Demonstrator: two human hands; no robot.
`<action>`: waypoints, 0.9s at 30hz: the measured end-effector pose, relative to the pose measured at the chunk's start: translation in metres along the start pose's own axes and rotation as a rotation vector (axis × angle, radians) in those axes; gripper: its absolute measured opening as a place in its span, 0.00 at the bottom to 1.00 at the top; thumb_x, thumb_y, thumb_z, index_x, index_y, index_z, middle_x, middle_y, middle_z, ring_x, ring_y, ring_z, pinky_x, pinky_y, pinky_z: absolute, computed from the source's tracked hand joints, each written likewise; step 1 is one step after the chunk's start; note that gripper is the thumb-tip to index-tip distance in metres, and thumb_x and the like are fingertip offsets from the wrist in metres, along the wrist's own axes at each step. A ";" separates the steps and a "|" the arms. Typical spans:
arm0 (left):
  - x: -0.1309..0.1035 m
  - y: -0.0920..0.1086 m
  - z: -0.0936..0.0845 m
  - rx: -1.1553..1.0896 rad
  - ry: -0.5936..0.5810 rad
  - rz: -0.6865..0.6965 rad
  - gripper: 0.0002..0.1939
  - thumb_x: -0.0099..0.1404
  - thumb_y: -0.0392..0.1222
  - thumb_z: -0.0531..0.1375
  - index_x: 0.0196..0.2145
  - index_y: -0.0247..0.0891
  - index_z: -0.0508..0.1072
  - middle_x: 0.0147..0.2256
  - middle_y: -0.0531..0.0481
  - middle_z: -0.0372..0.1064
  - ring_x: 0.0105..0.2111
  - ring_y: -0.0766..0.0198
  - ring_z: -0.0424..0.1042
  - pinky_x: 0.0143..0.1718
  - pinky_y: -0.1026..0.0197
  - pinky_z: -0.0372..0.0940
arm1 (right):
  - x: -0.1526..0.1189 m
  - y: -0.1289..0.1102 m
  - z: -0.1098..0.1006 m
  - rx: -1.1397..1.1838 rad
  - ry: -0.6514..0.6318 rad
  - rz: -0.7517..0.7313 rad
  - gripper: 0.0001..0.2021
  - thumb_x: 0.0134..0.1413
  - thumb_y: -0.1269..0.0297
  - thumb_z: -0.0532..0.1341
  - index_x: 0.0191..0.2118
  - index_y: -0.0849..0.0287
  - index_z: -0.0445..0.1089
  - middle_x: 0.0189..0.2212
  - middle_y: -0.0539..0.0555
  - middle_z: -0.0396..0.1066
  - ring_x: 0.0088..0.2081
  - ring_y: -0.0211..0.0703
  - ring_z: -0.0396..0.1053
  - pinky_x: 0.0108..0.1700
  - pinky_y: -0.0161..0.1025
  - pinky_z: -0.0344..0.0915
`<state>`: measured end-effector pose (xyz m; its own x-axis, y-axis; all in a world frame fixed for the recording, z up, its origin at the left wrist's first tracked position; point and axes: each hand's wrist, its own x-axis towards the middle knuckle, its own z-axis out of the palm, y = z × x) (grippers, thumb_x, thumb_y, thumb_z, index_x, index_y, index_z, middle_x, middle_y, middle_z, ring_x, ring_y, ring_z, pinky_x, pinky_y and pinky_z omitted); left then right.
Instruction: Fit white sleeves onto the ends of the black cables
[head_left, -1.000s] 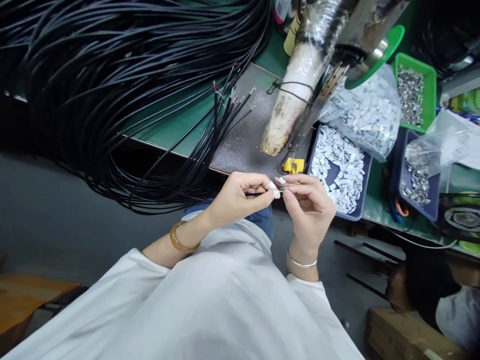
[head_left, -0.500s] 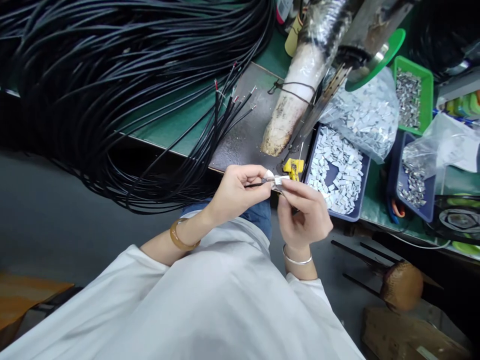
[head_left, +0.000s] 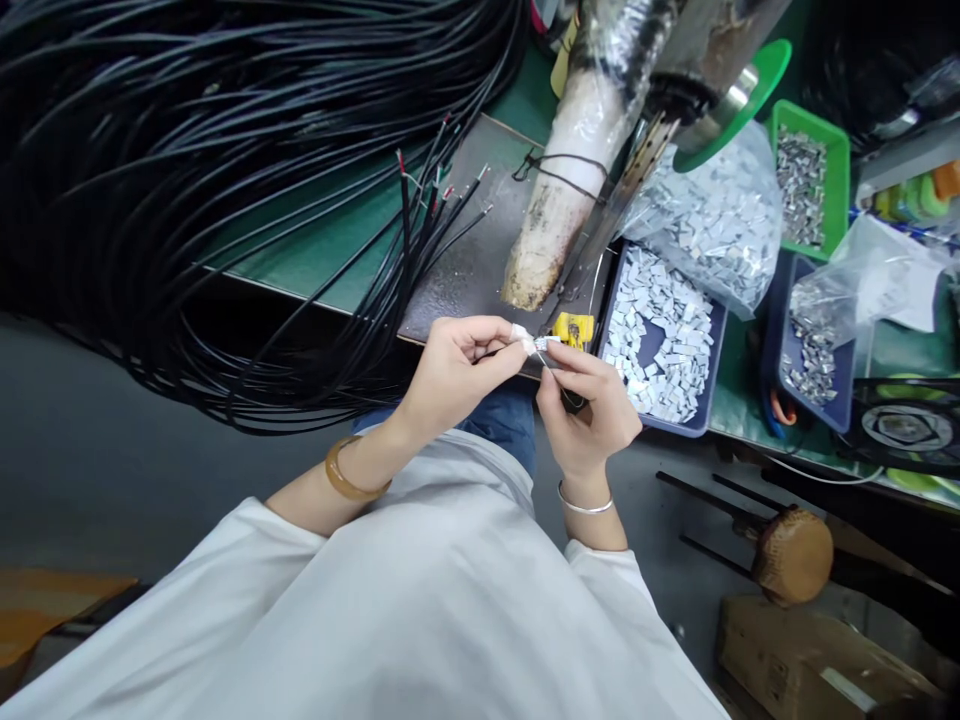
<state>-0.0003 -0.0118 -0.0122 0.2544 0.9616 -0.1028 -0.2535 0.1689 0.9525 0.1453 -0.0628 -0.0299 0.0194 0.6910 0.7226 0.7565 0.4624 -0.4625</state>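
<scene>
My left hand point(head_left: 469, 365) is closed in a pinch, with a white covering on one fingertip. It holds the end of a black cable, mostly hidden by the fingers now. My right hand point(head_left: 589, 405) is also pinched, its fingertips almost touching the left ones. Between the two sits a small silvery-white piece point(head_left: 549, 342), partly covered by the fingers. A thin pale wire point(head_left: 546, 364) runs down from it towards the right thumb and index finger. Just behind the fingertips is a yellow tool part point(head_left: 573, 328) on the machine.
Black cables point(head_left: 225, 150) are heaped on the left, their stripped ends over a metal plate point(head_left: 469, 250). A wrapped machine arm point(head_left: 559, 190) slopes down ahead. On the right are a blue tray point(head_left: 706, 400) of flat silvery pieces, a filled plastic bag point(head_left: 705, 220) and a green tray point(head_left: 841, 180).
The view has shifted slightly, moving the bench leftwards in the picture. The fingertips are closer together, the thin wire shows more plainly, and the cable is now more hidden.
</scene>
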 end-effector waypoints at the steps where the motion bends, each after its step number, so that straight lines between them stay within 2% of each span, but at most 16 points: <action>1: 0.000 0.000 0.001 0.023 0.012 0.006 0.09 0.55 0.40 0.69 0.22 0.34 0.76 0.18 0.58 0.57 0.19 0.75 0.52 0.20 0.68 0.51 | 0.000 0.001 0.001 -0.021 0.003 -0.031 0.09 0.57 0.74 0.66 0.40 0.52 0.70 0.42 0.51 0.82 0.41 0.41 0.81 0.43 0.39 0.79; 5: 0.002 -0.003 0.004 0.105 0.075 0.040 0.05 0.56 0.37 0.66 0.25 0.33 0.78 0.20 0.55 0.63 0.21 0.73 0.57 0.22 0.69 0.53 | 0.001 0.005 0.003 -0.047 0.014 -0.081 0.10 0.56 0.75 0.66 0.40 0.53 0.69 0.43 0.53 0.82 0.42 0.41 0.81 0.43 0.39 0.80; 10: 0.003 -0.002 0.008 0.126 0.096 0.068 0.06 0.57 0.36 0.63 0.25 0.33 0.78 0.22 0.54 0.67 0.22 0.73 0.61 0.23 0.71 0.57 | 0.002 0.008 0.007 0.051 0.027 0.049 0.08 0.59 0.73 0.63 0.42 0.53 0.69 0.51 0.56 0.79 0.44 0.44 0.81 0.43 0.43 0.81; 13: 0.003 0.001 0.007 0.149 0.094 0.085 0.06 0.58 0.35 0.63 0.25 0.33 0.78 0.21 0.54 0.67 0.22 0.73 0.60 0.22 0.71 0.57 | 0.004 0.007 0.006 0.057 -0.004 0.075 0.07 0.60 0.71 0.63 0.43 0.52 0.70 0.51 0.55 0.79 0.46 0.46 0.81 0.44 0.47 0.81; 20: 0.003 0.004 0.004 0.171 0.071 0.058 0.06 0.57 0.38 0.64 0.26 0.34 0.78 0.21 0.53 0.65 0.21 0.72 0.58 0.21 0.70 0.53 | 0.003 0.003 0.004 0.123 -0.008 0.109 0.08 0.58 0.73 0.65 0.41 0.53 0.70 0.51 0.55 0.78 0.44 0.44 0.81 0.43 0.42 0.82; 23: 0.004 0.003 0.004 0.140 0.031 0.033 0.07 0.57 0.37 0.64 0.23 0.33 0.75 0.20 0.55 0.60 0.20 0.74 0.55 0.20 0.70 0.50 | 0.001 0.003 0.004 0.177 0.005 0.135 0.09 0.58 0.74 0.64 0.40 0.55 0.69 0.50 0.55 0.79 0.41 0.41 0.81 0.42 0.40 0.82; 27: 0.005 0.002 0.002 0.104 0.000 0.012 0.06 0.56 0.37 0.64 0.24 0.33 0.74 0.18 0.58 0.53 0.19 0.75 0.50 0.20 0.69 0.46 | 0.002 0.003 0.004 0.228 0.016 0.167 0.08 0.58 0.75 0.64 0.40 0.55 0.69 0.50 0.54 0.79 0.45 0.43 0.81 0.42 0.41 0.82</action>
<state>0.0027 -0.0076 -0.0102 0.2517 0.9635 -0.0908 -0.1588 0.1337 0.9782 0.1456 -0.0581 -0.0323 0.1431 0.7606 0.6333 0.5753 0.4567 -0.6785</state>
